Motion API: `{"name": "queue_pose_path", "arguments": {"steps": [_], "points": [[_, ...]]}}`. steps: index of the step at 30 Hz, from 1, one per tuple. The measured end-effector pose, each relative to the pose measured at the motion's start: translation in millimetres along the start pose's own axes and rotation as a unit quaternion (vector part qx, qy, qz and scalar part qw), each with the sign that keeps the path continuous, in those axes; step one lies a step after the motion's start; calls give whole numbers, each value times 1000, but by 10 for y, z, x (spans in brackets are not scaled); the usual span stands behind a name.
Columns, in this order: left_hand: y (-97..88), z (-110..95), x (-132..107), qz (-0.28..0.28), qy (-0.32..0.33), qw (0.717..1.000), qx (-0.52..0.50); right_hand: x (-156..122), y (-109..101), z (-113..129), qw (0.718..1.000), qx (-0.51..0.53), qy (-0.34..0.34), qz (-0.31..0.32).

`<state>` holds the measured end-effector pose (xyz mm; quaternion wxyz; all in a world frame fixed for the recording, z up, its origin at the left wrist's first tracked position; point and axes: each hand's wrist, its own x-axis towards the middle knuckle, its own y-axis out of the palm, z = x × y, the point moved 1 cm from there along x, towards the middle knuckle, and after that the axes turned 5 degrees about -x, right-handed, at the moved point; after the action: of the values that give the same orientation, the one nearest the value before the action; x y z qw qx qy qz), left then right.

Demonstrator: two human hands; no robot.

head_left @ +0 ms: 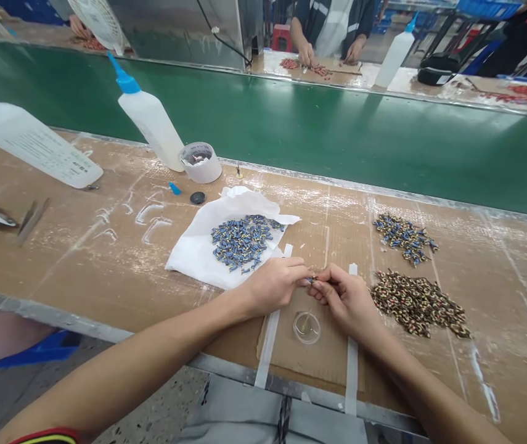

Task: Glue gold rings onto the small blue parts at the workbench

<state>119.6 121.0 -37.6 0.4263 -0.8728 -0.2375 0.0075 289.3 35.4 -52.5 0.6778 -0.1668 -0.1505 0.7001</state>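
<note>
My left hand [278, 282] and my right hand [344, 297] meet above a taped cardboard piece [323, 364]. Between their pinched fingertips is a small blue piece [310, 280] with a dark end; the fingers partly hide it. Both hands are closed on it. Just below them stands a small clear round cup [307, 327] holding a little liquid. To the left, many small blue-and-yellow pieces [240, 242] lie heaped on white paper [184, 254]. On the right are a pile of blue-and-black pieces [404, 237] and a larger pile of dark pieces with cream and red parts [418, 302].
White bottles with blue tips [152, 123] stand at the left, beside a tape roll [201, 163]. A black cap [197, 197] and tweezers [33, 221] lie on the cardboard. Beyond runs a green belt [337, 135]; across it another person's hands [307, 54] handle red pieces.
</note>
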Motion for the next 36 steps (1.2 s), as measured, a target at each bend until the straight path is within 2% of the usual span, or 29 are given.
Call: {"name": "queue_pose_path", "arguments": {"steps": [3, 5, 9, 11, 16, 21, 27, 36], "points": [[-82, -5, 38, 11, 1, 998, -65, 6, -31, 3, 997, 71, -5, 11], [-135, -23, 57, 25, -8, 994, -103, -7, -53, 23, 995, 98, -34, -3], [-195, -53, 64, 72, -49, 977, -196, -24, -85, 77, 990, 54, -128, -19], [-204, -57, 56, 91, -67, 965, -237, -18, -91, 82, 989, 22, -148, -19], [-209, -59, 35, 93, -85, 965, -231, -12, -80, 11, 996, 34, -75, -30], [-209, -80, 32, 69, -45, 984, -156, -38, -42, -35, 994, 105, -4, -29], [-170, -66, 21, 50, -8, 997, -66, -15, -43, -24, 996, 84, -3, -18], [-136, -44, 19, 44, -12, 997, -58, 5, -58, 32, 992, 122, 10, -28]]}}
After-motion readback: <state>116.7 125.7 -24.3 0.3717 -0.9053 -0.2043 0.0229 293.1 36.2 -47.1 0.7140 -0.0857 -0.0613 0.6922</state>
